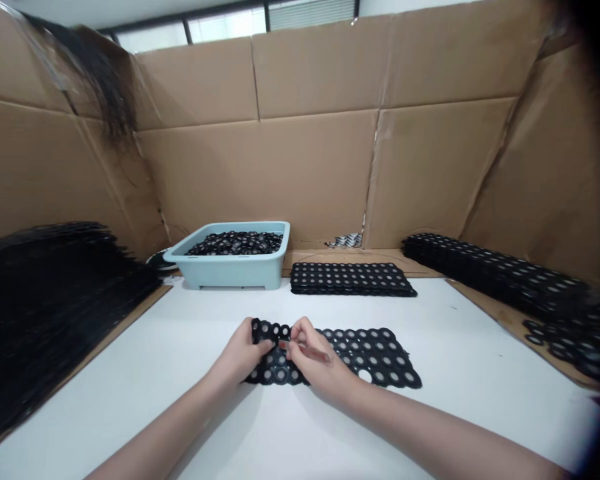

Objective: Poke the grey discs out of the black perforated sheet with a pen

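A black sheet of joined rings (380, 353) with pale round centres lies on the white table in front of me. My left hand (245, 353) grips its left end, thumb on top, and that end looks lifted or bent up. Over the middle of the sheet, my right hand (313, 357) pinches a slim tool (317, 353) with a reddish, partly clear shaft; its exact kind is not plain. The tool's tip points left, close to my left thumb. One spot near the sheet's lower edge, a white circle (365, 376), looks brighter than the others.
Behind stands a light blue tub (230, 273) heaped with small black rings (235, 244). Right of it lies a stack of black ring sheets (350, 279). More sheets are piled at right (500, 273), loose rings (570, 343) beside them. A tall dark stack (55, 313) stands left. Cardboard walls (320, 167) enclose the table.
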Demonstrator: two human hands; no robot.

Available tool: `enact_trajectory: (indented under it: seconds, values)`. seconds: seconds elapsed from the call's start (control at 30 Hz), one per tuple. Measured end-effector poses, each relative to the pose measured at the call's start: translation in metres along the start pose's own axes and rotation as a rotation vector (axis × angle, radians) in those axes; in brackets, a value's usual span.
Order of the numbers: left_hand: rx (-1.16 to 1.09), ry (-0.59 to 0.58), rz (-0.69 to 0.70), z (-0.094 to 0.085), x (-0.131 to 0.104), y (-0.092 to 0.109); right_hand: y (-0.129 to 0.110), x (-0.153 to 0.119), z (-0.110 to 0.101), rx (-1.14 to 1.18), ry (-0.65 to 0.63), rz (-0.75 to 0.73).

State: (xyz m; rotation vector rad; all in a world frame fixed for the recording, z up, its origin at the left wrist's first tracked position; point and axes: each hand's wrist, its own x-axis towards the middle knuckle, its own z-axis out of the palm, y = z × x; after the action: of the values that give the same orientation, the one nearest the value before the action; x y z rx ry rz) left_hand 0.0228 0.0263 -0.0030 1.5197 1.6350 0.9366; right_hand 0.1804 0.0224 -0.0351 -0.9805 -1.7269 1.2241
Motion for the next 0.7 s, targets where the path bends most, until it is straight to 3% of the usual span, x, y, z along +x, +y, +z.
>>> enact_trajectory:
  seconds: [0.17, 0.4, 0.53, 0.7]
  values:
    - [0.176, 0.118, 0.168, 0.011, -0.009, -0.010, 0.006, 0.000, 0.004, 0.028, -0.039, -0.020]
    - [0.084, 0.135, 0.082, 0.015, -0.014, -0.009, 0.003, -0.005, 0.009, -0.057, 0.009, -0.006]
    - [-0.035, 0.059, -0.023, 0.007, -0.014, -0.002, 0.001, -0.006, 0.010, -0.070, 0.012, -0.008]
    - [-0.007, -0.084, 0.044, -0.001, -0.014, -0.005, 0.002, -0.004, 0.009, -0.032, -0.008, -0.037]
